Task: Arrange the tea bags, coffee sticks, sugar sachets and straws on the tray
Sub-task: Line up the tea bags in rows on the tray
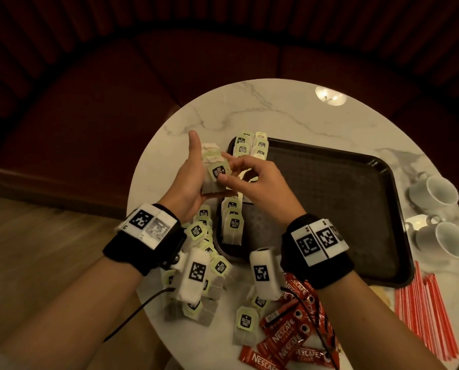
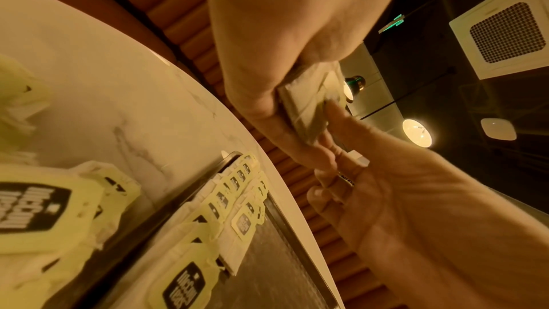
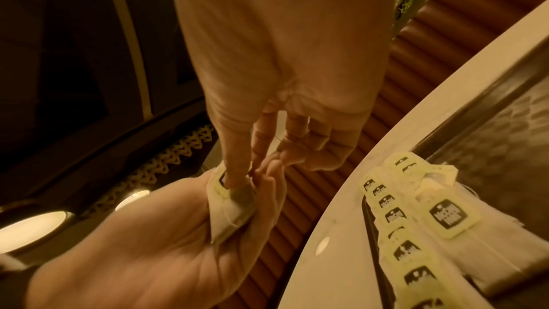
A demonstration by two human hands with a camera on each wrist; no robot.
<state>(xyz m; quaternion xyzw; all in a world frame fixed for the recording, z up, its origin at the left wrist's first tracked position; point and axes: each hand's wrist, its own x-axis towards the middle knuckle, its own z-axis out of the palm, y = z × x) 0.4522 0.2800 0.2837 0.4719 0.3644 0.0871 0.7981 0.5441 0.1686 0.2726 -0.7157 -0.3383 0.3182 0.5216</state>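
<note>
cradling tea bags (image 1: 214, 170), left hand (image 1: 189, 182) upturned

Dim rm, red booth (image 1: 121, 84), wood floor (image 1: 36, 236)

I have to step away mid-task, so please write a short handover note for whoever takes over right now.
Left hand holds a stack of tea bags above the table; right hand pinches the top bag of that stack.
Done: tea bags lined up along the left end of the tray.
Left: loose tea bags on the table near the front edge, coffee sticks beside them, straws right of the tray. No sugar sachets clearly visible.
Two cups stand at the right edge.
</note>
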